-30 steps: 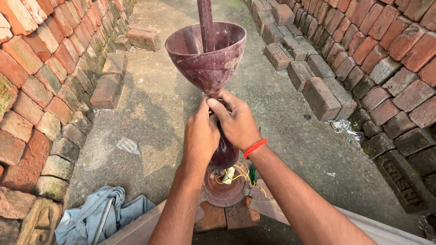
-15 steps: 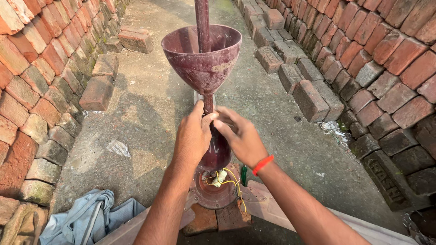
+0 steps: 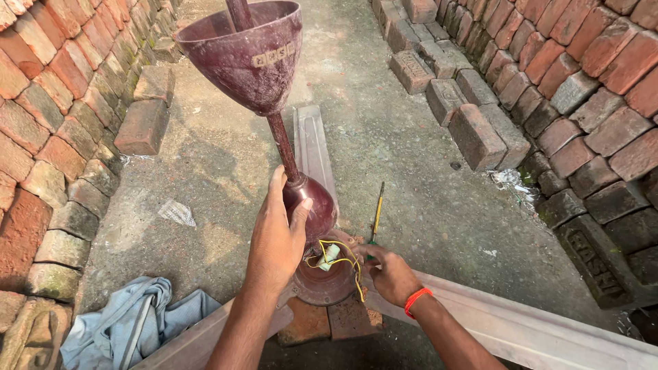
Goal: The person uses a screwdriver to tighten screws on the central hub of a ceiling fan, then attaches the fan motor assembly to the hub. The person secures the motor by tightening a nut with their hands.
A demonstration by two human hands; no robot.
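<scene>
A maroon ceiling-fan assembly stands upright on the ground: a large upper cup, a thin rod, a small lower cup and a round motor body. My left hand wraps the lower cup and the foot of the rod. Yellow and green wires with a white connector spill out beside the motor. My right hand, with an orange band at the wrist, is low by the motor, its fingers closed on the handle end of a yellow-shafted screwdriver lying on the concrete.
Pale fan blades stretch out from the motor, one toward me on each side and one away. Brick stacks line the left and right. A loose brick and a blue-grey cloth lie at left.
My right hand left the rod and dropped to the ground by the screwdriver. My left hand stayed on the lower cup. The view moved closer and lower.
</scene>
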